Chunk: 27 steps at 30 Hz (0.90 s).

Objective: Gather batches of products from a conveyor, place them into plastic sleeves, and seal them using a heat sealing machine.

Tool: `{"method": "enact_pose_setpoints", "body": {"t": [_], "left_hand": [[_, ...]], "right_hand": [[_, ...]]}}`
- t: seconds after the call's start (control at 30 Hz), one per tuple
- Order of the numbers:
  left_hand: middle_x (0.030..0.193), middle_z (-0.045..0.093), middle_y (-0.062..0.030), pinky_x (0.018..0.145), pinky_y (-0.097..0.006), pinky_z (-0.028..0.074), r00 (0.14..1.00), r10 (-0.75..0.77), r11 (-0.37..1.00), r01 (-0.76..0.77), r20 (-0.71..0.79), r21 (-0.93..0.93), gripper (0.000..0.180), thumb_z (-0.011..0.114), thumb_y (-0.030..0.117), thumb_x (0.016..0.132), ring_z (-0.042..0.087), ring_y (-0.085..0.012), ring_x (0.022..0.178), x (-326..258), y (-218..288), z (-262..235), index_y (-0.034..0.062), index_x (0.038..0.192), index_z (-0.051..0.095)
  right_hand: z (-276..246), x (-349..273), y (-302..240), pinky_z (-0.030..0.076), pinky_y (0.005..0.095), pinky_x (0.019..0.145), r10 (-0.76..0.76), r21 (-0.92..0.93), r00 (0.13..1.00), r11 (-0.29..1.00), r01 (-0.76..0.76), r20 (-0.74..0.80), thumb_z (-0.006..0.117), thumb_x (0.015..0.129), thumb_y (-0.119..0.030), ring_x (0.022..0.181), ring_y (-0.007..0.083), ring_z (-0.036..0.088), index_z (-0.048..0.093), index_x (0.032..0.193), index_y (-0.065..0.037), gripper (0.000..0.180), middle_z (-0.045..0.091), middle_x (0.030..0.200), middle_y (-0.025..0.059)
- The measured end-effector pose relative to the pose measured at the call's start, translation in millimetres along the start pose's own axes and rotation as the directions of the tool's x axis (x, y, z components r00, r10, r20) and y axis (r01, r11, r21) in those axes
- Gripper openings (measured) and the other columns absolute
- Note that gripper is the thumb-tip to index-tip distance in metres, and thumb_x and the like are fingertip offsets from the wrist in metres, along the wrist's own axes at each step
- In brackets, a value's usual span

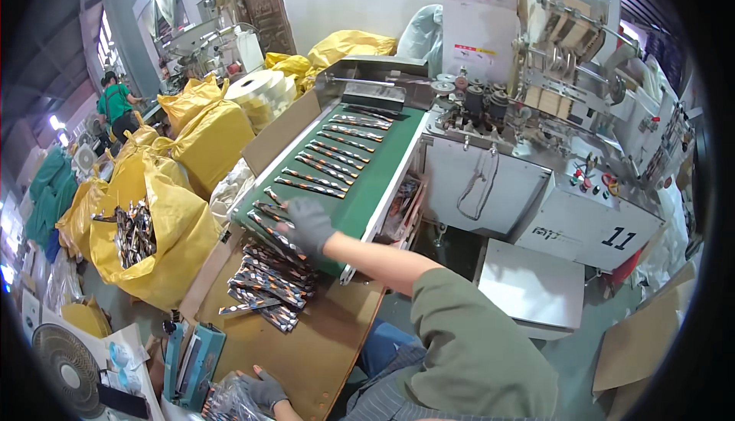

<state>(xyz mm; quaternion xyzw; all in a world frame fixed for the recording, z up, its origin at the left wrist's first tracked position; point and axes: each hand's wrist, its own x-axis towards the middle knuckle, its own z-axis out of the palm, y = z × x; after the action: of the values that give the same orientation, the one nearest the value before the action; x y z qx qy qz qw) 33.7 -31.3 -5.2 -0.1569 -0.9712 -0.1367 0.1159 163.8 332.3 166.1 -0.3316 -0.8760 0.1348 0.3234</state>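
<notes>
A grey glove with bare fingertips covers my right hand [308, 226], which reaches over the near end of a green conveyor belt [387, 149]. Its fingers are apart and touch the slim patterned packets [274, 230] lying there. More slim packets [318, 167] lie crosswise in a row farther up the belt. Just below the belt's end, a loose pile of the same packets [272, 283] rests on a brown tabletop [337, 344]. At the bottom, my gloved left hand [264, 389] is closed on the edge of a clear plastic bag [233, 398] with packets in it.
A teal bag sealer [195, 363] stands left of my left hand, near a fan [69, 371] and a phone [122, 402]. Yellow sacks [172, 230] crowd the left, one open with packets. A packaging machine [490, 184] stands right. A co-worker [116, 107] is far left.
</notes>
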Motion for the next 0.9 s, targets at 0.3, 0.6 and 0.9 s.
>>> {"method": "enact_pose_setpoints", "body": {"t": [0.3, 0.6, 0.9], "left_hand": [[0.128, 0.048, -0.0249, 0.097, -0.043, 0.037, 0.999, 0.036, 0.991, -0.039, -0.023, -0.130, 0.058, 0.047, 0.040, 0.091, 0.046, -0.0394, 0.116, 6.7, -16.7, 17.6, -0.0009, 0.132, 0.039], [0.127, 0.050, -0.0242, 0.092, -0.043, 0.041, 0.997, 0.039, 0.990, -0.047, -0.060, -0.136, 0.057, 0.047, 0.041, 0.091, 0.049, -0.0390, 0.112, 8.3, -17.4, 19.2, 0.0002, 0.131, 0.042], [0.129, 0.048, -0.0231, 0.096, -0.042, 0.039, 0.997, 0.045, 0.998, -0.048, -0.055, -0.043, 0.056, 0.045, 0.041, 0.092, 0.047, -0.0376, 0.117, 10.5, -22.9, 21.9, 0.0003, 0.130, 0.043]], "right_hand": [[16.3, -91.0, 3.9, 0.013, 0.0515, 0.110, 0.059, -0.134, 0.979, 0.987, -0.086, -0.194, 0.053, 0.081, -0.060, 0.136, 0.0458, 0.014, 0.030, 0.138, 0.003, 0.088, 0.022, 0.143, 0.0321], [21.0, -94.0, 4.7, 0.015, 0.0502, 0.110, 0.023, -0.182, 0.976, 0.981, -0.063, -0.216, 0.053, 0.079, -0.060, 0.134, 0.0429, 0.022, 0.036, 0.136, 0.000, 0.085, 0.030, 0.140, 0.0294], [21.8, -95.3, 1.1, 0.018, 0.0493, 0.110, -0.020, -0.137, 0.983, 0.991, -0.005, -0.185, 0.055, 0.078, -0.061, 0.133, 0.0423, 0.025, 0.039, 0.134, 0.000, 0.085, 0.032, 0.139, 0.0282]]}}
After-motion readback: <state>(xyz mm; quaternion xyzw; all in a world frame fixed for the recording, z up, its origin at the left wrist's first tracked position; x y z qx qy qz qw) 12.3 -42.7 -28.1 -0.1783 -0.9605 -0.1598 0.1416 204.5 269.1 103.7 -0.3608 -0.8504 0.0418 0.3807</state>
